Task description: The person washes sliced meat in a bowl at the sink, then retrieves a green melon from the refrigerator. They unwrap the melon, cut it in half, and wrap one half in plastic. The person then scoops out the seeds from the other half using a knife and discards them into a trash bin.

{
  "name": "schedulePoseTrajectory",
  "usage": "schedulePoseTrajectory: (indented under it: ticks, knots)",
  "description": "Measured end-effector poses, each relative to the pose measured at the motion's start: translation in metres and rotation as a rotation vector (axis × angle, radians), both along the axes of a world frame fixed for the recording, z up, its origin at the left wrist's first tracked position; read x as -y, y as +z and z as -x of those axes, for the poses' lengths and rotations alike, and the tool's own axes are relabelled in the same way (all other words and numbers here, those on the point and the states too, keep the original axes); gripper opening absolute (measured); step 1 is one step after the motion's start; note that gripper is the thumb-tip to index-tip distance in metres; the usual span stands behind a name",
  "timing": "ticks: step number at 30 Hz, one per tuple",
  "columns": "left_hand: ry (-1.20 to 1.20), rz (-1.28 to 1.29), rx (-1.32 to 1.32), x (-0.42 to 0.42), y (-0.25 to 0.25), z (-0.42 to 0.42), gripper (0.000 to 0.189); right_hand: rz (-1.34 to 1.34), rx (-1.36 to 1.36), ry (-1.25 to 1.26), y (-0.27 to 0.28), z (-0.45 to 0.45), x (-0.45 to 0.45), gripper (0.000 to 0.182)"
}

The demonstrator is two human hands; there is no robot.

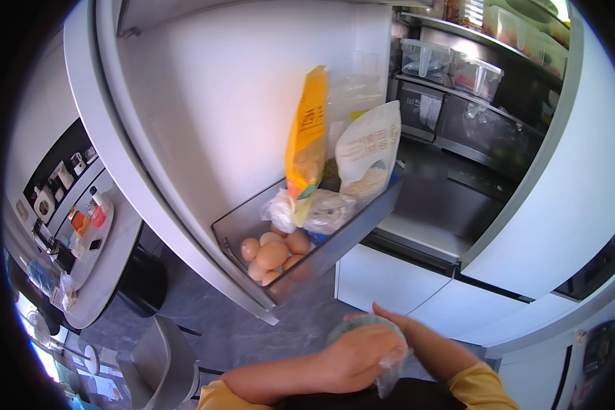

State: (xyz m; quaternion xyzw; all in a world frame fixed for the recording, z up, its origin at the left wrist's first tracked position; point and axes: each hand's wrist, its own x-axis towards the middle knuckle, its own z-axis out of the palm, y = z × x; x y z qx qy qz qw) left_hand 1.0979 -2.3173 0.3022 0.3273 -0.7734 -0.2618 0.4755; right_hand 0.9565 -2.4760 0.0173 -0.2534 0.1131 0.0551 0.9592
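Low in the view, close to my body, my left hand [361, 353] lies across a pale green round dish, probably a bowl [361, 322]. Crumpled clear plastic film [389, 371] hangs from the fingers of that hand. My right hand [389, 315] grips the far right side of the bowl, its thumb pointing up and most fingers hidden behind it. Motion blurs both hands. Beyond them is the open fridge door's bin [333, 248], which holds several brown eggs [272, 254], a yellow pouch [307, 138], a white pouch [369, 146] and knotted clear plastic bags [328, 210].
The open fridge door [184, 230] stands to the left. On the right, fridge shelves [456, 92] carry clear bins [476, 77], above white lower drawer fronts [389, 282]. A grey chair [159, 364] and an oval table [110, 256] bearing several items are at left.
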Motion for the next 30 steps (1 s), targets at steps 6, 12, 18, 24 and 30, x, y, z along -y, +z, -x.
schedulePoseTrajectory:
  ticks: [6,12,18,24,30]
  knots:
    - [-0.679,-0.069,0.235,-0.01,-0.016,0.027,0.013,-0.264,0.233,-0.325,0.1,0.008,-0.101,0.091]
    - [-0.238,0.535,-0.141,-0.048,0.071,-0.05,0.039,-0.179,0.207,-0.48,0.134,0.057,-0.117,0.084]
    - [1.37,0.38,-0.519,-0.032,0.034,-0.232,0.061,-0.318,0.219,-0.589,0.118,0.121,-0.162,0.09]
    - [0.965,-0.225,-0.806,-0.028,0.01,-0.22,0.059,-0.324,0.249,-0.797,0.128,0.186,-0.236,0.091]
    - [0.765,-0.087,-0.364,-0.062,-0.006,-0.141,0.041,-0.237,0.113,-1.055,0.141,0.222,-0.3,0.088]
